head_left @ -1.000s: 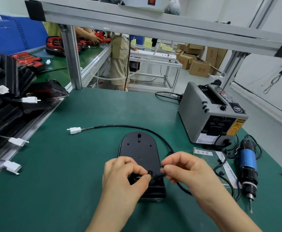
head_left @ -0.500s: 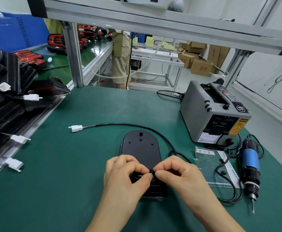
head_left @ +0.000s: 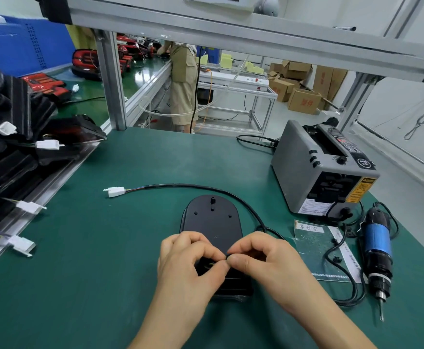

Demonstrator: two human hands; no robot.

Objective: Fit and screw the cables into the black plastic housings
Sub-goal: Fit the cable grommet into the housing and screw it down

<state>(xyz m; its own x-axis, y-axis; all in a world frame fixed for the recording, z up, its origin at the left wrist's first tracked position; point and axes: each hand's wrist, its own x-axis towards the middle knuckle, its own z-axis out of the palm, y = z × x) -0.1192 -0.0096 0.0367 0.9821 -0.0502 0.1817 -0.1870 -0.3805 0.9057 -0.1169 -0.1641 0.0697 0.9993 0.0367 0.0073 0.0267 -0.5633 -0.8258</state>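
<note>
Now, low in the centre of the frame, the left hand (head_left: 188,260) and right hand (head_left: 263,260) have closed in until their fingertips meet. Both pinch the end of the cable (head_left: 180,185) over the near opening of the black housing (head_left: 212,222), which lies flat on the bench (head_left: 80,273). The slack loop at right has drawn in, so the end looks to be seating. The screwdriver (head_left: 378,245) lies untouched near the right bench edge, its cord looped beside it. Farther up, the white connector (head_left: 115,191) trails left over open green. The tape dispenser (head_left: 324,170) and the stacked housings (head_left: 9,147) hem the sides.
</note>
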